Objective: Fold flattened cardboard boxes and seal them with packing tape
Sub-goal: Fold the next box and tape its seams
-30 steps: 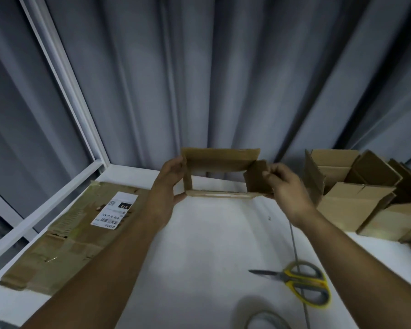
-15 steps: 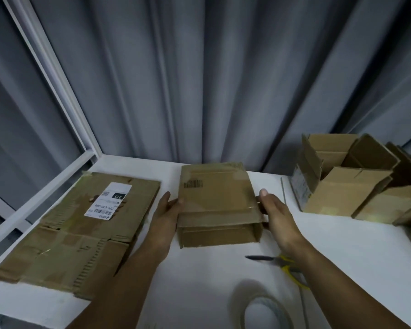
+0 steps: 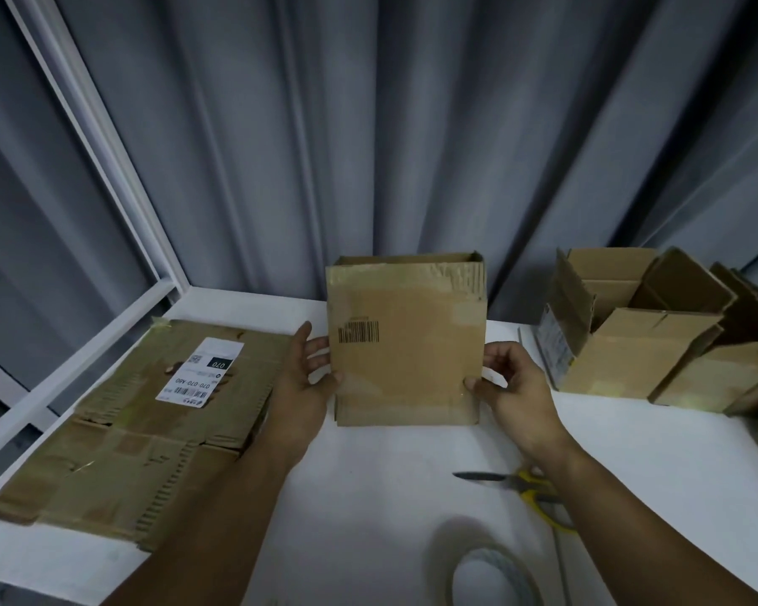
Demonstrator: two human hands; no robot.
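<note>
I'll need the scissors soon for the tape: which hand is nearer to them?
Right. The right hand pinches the box at its right edge, just beyond the scissors; the left hand holds the opposite edge, farther off.

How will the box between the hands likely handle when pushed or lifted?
Probably light: the box is steadied by just the left hand and right hand at its sides. Likely soft-edged, since its top rim looks torn. Open and hollow, it may crush if squeezed.

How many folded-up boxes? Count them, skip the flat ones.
3 clear: held box at centre, open-topped box at right, a lower box beside it at the edge. Others may hide behind.
</note>
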